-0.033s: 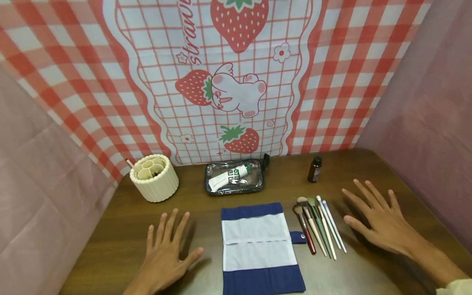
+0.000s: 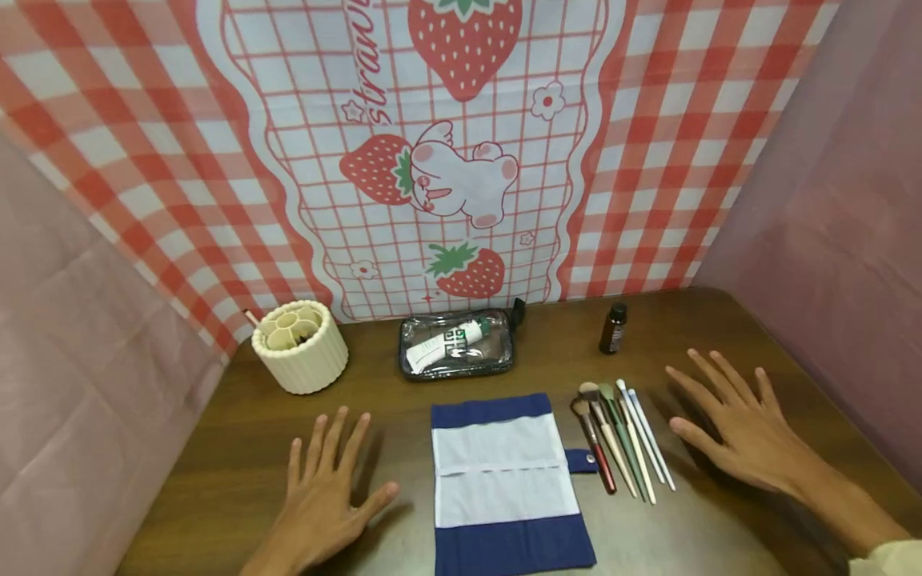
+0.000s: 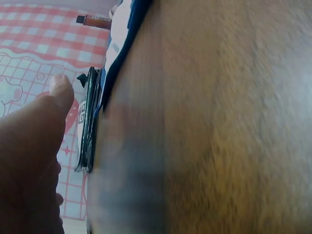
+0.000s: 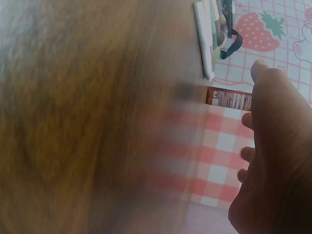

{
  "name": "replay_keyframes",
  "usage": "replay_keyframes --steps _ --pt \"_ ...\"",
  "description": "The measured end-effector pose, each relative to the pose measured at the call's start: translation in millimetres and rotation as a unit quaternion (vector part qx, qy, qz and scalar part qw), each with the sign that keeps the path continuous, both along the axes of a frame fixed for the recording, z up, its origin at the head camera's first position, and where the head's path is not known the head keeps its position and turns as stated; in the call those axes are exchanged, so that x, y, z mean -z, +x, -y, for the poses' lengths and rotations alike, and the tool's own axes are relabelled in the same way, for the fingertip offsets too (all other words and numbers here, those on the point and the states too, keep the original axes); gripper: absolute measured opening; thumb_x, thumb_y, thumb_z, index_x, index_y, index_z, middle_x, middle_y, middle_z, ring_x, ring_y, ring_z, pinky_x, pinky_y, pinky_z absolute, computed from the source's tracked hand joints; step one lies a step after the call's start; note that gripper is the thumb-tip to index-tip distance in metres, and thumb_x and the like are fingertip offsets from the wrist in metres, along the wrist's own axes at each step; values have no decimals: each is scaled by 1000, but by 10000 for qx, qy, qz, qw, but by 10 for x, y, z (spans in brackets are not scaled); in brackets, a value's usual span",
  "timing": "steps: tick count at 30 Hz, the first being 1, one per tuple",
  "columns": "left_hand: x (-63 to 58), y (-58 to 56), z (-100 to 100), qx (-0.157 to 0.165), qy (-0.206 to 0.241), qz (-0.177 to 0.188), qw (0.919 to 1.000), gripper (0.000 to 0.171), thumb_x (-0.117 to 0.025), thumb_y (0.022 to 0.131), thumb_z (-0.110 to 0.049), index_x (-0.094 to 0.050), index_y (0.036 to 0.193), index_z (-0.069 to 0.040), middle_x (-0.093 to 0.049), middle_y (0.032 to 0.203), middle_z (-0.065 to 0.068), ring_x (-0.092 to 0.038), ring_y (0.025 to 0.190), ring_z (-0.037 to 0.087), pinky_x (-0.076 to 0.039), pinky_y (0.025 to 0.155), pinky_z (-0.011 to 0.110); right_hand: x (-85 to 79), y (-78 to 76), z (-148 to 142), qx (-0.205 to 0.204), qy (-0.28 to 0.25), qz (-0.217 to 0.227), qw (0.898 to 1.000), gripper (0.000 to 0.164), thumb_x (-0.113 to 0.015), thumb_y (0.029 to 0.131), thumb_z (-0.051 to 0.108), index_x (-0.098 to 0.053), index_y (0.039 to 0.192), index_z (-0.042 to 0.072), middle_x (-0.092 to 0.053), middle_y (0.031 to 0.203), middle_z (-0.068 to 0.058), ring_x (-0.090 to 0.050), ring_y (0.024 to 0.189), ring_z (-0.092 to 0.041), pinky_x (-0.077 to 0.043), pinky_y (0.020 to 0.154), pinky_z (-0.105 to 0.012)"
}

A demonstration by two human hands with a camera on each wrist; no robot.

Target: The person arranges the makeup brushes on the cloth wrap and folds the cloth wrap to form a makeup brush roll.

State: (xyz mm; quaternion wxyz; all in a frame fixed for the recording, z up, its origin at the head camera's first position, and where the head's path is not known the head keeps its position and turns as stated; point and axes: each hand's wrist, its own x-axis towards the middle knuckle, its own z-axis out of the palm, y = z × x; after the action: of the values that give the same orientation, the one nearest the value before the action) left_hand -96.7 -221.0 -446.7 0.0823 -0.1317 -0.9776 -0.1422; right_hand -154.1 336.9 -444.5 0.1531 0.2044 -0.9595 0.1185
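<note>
My left hand (image 2: 320, 500) is at the left of the wooden table, fingers spread and nothing held. To its right lies an unrolled navy-and-white fabric brush roll (image 2: 504, 498), with a snap tab (image 2: 582, 461) sticking out on its right side. Several makeup brushes (image 2: 625, 448) lie side by side just right of the roll, bristles toward the back. Beyond them my right hand (image 2: 749, 436) is also spread and holds nothing, its thumb nearest the brushes. In the right wrist view, a white brush handle (image 4: 204, 44) shows beyond the thumb.
A cream ribbed round holder (image 2: 310, 360) with inner compartments stands at the back left. In the back middle is a clear zip pouch (image 2: 490, 352) with a white tube (image 2: 435, 350) inside. A small dark bottle (image 2: 612, 332) stands back right. Checkered cloth (image 2: 648, 160) hangs behind.
</note>
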Motion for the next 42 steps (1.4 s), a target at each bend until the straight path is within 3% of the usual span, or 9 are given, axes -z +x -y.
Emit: replay_keyframes --steps 5,8,12,16,19,23,29,35,42 --pt "24 -26 -80 493 440 79 9978 101 -69 84 -66 -24 160 -15 -17 165 16 -14 149 43 -13 114 66 -34 -47 152 -283 -185 -382 9987 53 -68 95 35 -55 142 13 -46 149 -17 -37 138 -43 -10 112 -71" --pt "37 -50 -177 847 770 283 9930 105 -74 81 -63 -27 158 -11 -22 163 17 -20 148 42 -18 113 66 -69 -75 318 -526 -208 -798 9952 35 -74 90 25 -67 120 9 -63 123 -13 -55 114 -39 -37 95 -66" --pt "39 -99 -324 1205 1060 757 9841 106 -76 80 -61 -25 160 -13 -21 164 14 -19 149 40 -19 113 66 -124 -117 602 -721 -155 -1003 9922 17 -79 83 15 -71 98 10 -67 96 -4 -63 90 -26 -50 74 -50" --pt "52 -147 -444 1515 1077 951 9780 102 -76 82 -58 -27 159 -11 -21 165 12 -18 149 41 -17 113 66 -149 -131 910 -567 -147 -367 9976 10 -78 86 21 -71 88 15 -61 81 7 -57 73 -10 -49 60 -34" --pt "79 -174 -492 1592 964 851 9788 98 -76 82 -56 -34 156 -7 -26 163 13 -22 147 43 -18 112 67 -146 -122 1101 -217 -15 284 9994 20 -76 90 32 -64 78 22 -52 71 11 -47 62 -5 -42 52 -29" --pt "110 -205 -518 1576 823 721 9814 96 -76 81 -58 -40 152 -6 -29 161 12 -26 145 42 -19 111 65 -132 -127 1258 154 313 731 9967 36 -74 89 45 -52 68 26 -45 62 13 -43 53 -5 -39 46 -30" --pt "116 -226 -521 1609 777 669 9816 96 -75 80 -62 -42 151 -6 -31 160 13 -28 144 42 -21 110 65 -109 -118 1361 449 350 1099 9923 38 -74 88 49 -53 66 26 -47 60 12 -46 51 -9 -39 44 -33" --pt "116 -238 -519 1589 726 745 9818 96 -75 80 -62 -41 151 -8 -31 160 12 -28 144 40 -21 110 65 -157 -138 1398 619 -39 1112 9919 34 -71 91 43 -54 68 24 -48 60 10 -47 53 -12 -38 46 -34" --pt "117 -283 -530 1536 639 699 9836 98 -74 77 -67 -42 150 -10 -33 159 10 -29 144 35 -25 108 64 -279 -238 1475 168 -1052 595 9925 18 -72 92 28 -65 82 15 -57 66 11 -49 55 -6 -42 51 -28"
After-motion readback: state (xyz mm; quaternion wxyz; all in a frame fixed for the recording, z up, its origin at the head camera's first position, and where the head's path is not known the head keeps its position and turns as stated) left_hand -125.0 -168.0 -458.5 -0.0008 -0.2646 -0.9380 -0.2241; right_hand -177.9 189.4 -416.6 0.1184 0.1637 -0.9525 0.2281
